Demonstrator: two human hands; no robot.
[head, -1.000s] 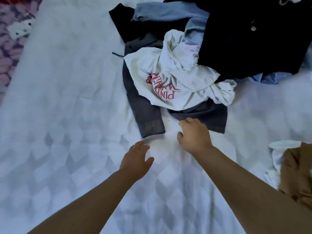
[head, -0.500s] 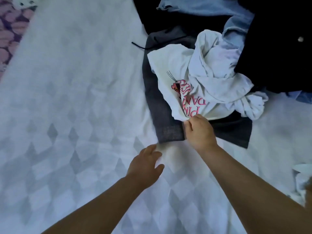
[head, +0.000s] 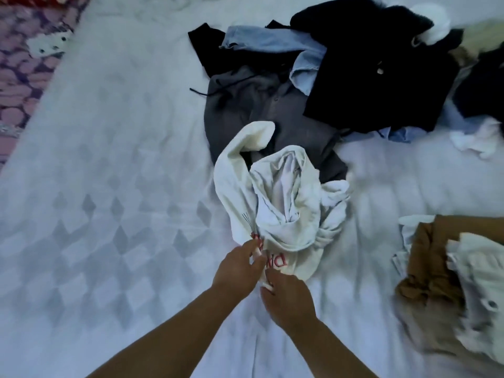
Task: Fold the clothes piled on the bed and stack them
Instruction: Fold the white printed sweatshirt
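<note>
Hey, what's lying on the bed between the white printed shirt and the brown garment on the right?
Nothing: the head view shows bare white bedsheet between the white shirt and brown garment.

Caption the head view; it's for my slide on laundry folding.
Both hands, left and right, grip the white shirt near the pile on the bed.

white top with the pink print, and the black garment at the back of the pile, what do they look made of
White top, gripped at its near edge by the left hand and right hand: looks like soft matte knit, probably cotton jersey or light fleece, since it bunches in thick rounded folds. Black garment: seems a heavier, matte, slightly fuzzy cloth, maybe wool-like or fleece; it lies in flat stiff panels with a button. Neither is certain.
</note>
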